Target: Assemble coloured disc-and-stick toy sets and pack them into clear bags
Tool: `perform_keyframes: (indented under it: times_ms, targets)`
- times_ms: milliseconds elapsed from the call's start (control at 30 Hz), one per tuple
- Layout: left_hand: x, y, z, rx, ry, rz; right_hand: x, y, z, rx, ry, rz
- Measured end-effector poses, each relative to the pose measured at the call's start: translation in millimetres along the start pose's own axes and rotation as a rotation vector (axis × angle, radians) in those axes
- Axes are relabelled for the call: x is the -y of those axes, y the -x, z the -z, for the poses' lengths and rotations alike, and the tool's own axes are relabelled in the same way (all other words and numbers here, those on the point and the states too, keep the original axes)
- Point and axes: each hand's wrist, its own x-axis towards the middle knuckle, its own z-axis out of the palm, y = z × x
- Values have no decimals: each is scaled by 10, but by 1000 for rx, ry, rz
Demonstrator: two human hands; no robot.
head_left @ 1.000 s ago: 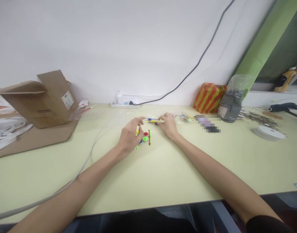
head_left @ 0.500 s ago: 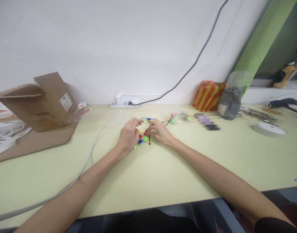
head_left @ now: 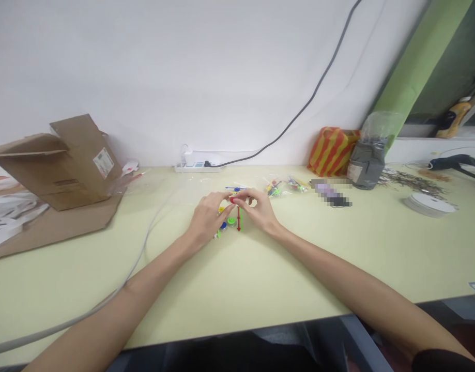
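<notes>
**Left hand [head_left: 209, 220] and right hand [head_left: 259, 209] pinch a small red plastic piece [head_left: 232, 199] above a pale green table [head_left: 284, 289]**

Both arms reach forward from the bottom of the view. The fingers of both hands curve inward and meet at the red piece, which is mostly hidden between the fingertips. Just below the hands lies a tight cluster of small plastic parts: a green disc [head_left: 231, 221], a blue disc [head_left: 223, 225], a yellow piece [head_left: 220, 209], and a thin red stick [head_left: 239, 219]. A thin blue and yellow stick [head_left: 235, 189] lies just beyond the fingers.

A grey cable [head_left: 86, 312] runs across the table to the left. Farther right are two clear bags of small parts [head_left: 273, 188], a blurred object [head_left: 330, 195], and a white spool [head_left: 429, 205]. On the left is a cardboard box [head_left: 78, 160] on flattened cardboard [head_left: 66, 222]. Along the white wall [head_left: 144, 77] are a power strip [head_left: 194, 168], a red and yellow striped bag [head_left: 332, 152], and a grey bag [head_left: 367, 168].
</notes>
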Motion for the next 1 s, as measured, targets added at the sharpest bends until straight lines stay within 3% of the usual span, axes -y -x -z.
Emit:
perform_keyframes:
  times_ms: [133,200,333,500,633,1000]
  targets:
    - [-6,-2,15,-28,-1,-3,-23,-8,16,47,-26,-121]
    - [-17,-3,22,-39,1,22,-77,-8,62,131,35,-141]
    - [-43,-3,24,-55,-2,62,-207,15,139,337,227,-81]
    - [-55,-6,25,-54,-4,60,-267,25,131,376,296,-46]
    - [-57,-2,31,-51,3,52,-245,16,114,315,245,-52]
    - [-67,-5,41,-58,7,28,-207,-63,221,-53,147,16]
